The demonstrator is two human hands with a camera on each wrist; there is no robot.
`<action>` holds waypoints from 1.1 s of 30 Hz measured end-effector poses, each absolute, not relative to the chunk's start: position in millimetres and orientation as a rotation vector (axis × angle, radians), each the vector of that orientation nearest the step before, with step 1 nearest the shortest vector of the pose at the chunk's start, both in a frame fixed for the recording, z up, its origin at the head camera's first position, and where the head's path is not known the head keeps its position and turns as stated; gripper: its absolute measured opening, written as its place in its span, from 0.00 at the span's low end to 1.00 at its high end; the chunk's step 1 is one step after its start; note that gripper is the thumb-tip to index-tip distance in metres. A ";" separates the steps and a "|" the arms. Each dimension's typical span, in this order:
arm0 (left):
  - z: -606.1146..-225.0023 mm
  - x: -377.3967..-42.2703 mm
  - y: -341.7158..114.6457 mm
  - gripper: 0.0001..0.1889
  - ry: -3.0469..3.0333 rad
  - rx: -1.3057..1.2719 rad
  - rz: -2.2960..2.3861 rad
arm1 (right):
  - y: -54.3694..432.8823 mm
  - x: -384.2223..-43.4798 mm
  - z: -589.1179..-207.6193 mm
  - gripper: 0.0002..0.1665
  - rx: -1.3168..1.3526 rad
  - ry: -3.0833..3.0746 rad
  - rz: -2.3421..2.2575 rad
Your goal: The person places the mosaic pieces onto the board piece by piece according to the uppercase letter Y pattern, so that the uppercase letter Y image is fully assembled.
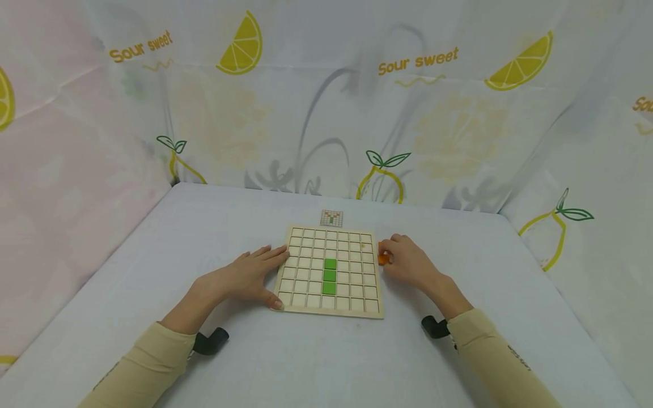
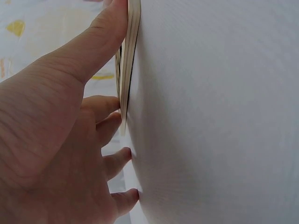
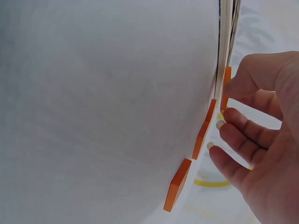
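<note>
A wooden grid board [image 1: 306, 301] lies on the white table, with three green square tiles [image 1: 330, 276] in a vertical row in its middle column. My left hand [image 1: 250, 276] rests along the board's left side, thumb at the near left corner and fingers spread. In the left wrist view the thumb [image 2: 105, 39] touches the board's edge [image 2: 132, 51]. At the right side of the board, my right hand [image 1: 406, 262] pinches an orange tile [image 3: 226, 101] between thumb and forefinger. Other orange tiles [image 3: 178, 184] lie on the table below this hand, partly hidden in the head view.
Behind the board lies a small pattern card [image 1: 331, 218] with a coloured grid. A white cloth backdrop [image 1: 326, 113] with lemon prints stands around the back and sides. Black wrist mounts [image 1: 211, 341] hang below both forearms.
</note>
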State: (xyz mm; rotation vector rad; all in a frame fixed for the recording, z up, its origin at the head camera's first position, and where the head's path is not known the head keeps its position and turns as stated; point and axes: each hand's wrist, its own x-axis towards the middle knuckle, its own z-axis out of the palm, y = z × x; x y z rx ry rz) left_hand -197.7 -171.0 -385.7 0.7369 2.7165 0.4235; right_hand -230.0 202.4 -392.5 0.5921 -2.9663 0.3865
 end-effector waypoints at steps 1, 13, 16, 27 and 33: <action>-386.0 -197.7 -171.3 0.63 2.716 0.735 0.422 | 201.7 -229.7 -392.0 0.17 0.598 -2.962 0.394; -390.5 -201.1 -169.0 0.63 2.716 0.728 0.395 | 189.6 -229.0 -387.3 0.14 0.650 -2.948 0.439; -389.9 -200.8 -168.8 0.62 2.717 0.728 0.395 | 185.1 -229.6 -386.7 0.15 0.660 -2.955 0.451; -387.9 -199.6 -168.1 0.62 2.720 0.722 0.408 | 171.1 -232.6 -388.5 0.16 0.686 -2.974 0.511; -388.5 -200.0 -169.6 0.62 2.719 0.726 0.410 | 161.6 -234.5 -386.7 0.16 0.737 -2.962 0.540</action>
